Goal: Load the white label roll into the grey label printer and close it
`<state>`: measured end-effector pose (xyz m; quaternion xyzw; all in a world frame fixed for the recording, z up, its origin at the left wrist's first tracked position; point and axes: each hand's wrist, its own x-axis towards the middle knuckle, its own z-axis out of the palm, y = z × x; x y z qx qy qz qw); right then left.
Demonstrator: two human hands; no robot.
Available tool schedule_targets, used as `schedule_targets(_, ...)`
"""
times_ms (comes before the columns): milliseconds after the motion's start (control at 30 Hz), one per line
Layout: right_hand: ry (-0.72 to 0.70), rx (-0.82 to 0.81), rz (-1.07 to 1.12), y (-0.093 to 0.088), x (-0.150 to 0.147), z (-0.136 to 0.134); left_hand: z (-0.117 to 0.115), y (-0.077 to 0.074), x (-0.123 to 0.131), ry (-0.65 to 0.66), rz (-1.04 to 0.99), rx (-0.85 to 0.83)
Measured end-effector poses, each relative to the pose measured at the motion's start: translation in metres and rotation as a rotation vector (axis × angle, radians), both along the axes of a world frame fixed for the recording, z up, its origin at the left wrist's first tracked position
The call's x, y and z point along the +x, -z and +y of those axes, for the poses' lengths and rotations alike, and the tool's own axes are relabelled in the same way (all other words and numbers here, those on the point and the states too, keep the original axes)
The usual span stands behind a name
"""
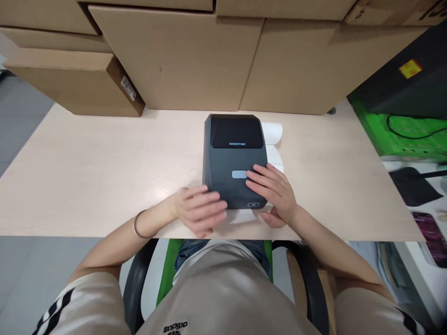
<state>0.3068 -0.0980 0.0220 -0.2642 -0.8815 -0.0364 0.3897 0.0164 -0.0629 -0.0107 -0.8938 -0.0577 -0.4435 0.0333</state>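
Observation:
A dark grey NIIMBOT label printer (226, 163) stands on the table in front of me, its lid down. My right hand (275, 193) rests its outstretched fingers on the printer's top, beside the pale blue button, with the thumb near the front right corner. My left hand (200, 209), slightly smeared by motion, is at the front left corner with fingers extended; whether it touches the casing I cannot tell. White paper (274, 156) shows along the printer's right side, and a white roll (272, 133) lies behind that. Neither hand grips anything.
Large cardboard boxes (185, 65) form a wall at the table's (104, 177) back edge, and a smaller box (70, 83) stands at the back left. To the right are a green surface with a black cable (412, 137) and a phone (431, 237).

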Motion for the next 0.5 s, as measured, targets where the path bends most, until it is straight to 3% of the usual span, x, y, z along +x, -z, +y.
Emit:
schedule_targets(67, -0.01, 0.034, 0.047, 0.006, -0.001, 0.001, 0.008, -0.01, -0.002, -0.007, -0.09, 0.132)
schedule_targets(200, -0.043, 0.102, 0.119, 0.02, -0.003, 0.006, 0.019, -0.018, 0.001, -0.036, -0.018, 0.065)
schedule_targets(500, -0.063, 0.114, 0.235, 0.034, -0.009, 0.01, 0.011, -0.017, 0.011, -0.016, -0.141, 0.003)
